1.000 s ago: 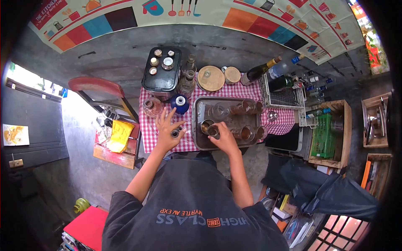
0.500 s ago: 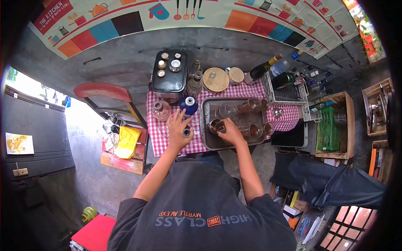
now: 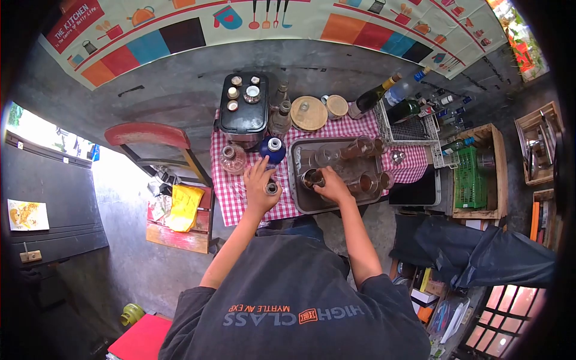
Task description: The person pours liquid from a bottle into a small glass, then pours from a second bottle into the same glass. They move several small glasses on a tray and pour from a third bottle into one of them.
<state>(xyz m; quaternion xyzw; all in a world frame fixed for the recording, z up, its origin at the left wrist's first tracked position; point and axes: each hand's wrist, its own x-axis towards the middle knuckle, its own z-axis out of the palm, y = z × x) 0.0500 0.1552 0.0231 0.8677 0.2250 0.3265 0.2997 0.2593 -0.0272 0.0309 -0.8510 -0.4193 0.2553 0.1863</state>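
Note:
My left hand (image 3: 260, 187) is curled round a small bottle (image 3: 272, 188) with an open top, on the checked cloth. Its fingertips point at a dark blue bottle (image 3: 273, 151) just beyond, and a pink glass jar (image 3: 232, 159) stands to their left. My right hand (image 3: 332, 185) grips a small glass (image 3: 318, 178) over the left part of a brown tray (image 3: 294, 198). Right against that glass is a round metal cup (image 3: 308, 178); what is inside it is too small to tell. Several clear drinking glasses (image 3: 360, 149) lie or stand in the tray.
Behind the jar sits a black-topped container (image 3: 243, 114) with several caps on it. Clear bottles (image 3: 280, 120), a round wooden board (image 3: 309, 114) and a tall wine bottle (image 3: 372, 99) line the back. A wire rack (image 3: 414, 129) of bottles stands right, a chair (image 3: 162, 180) left.
The small glass in my right hand shifts slightly and overlaps the metal cup differently. My left hand stays by the small bottle. The whole view has moved a little.

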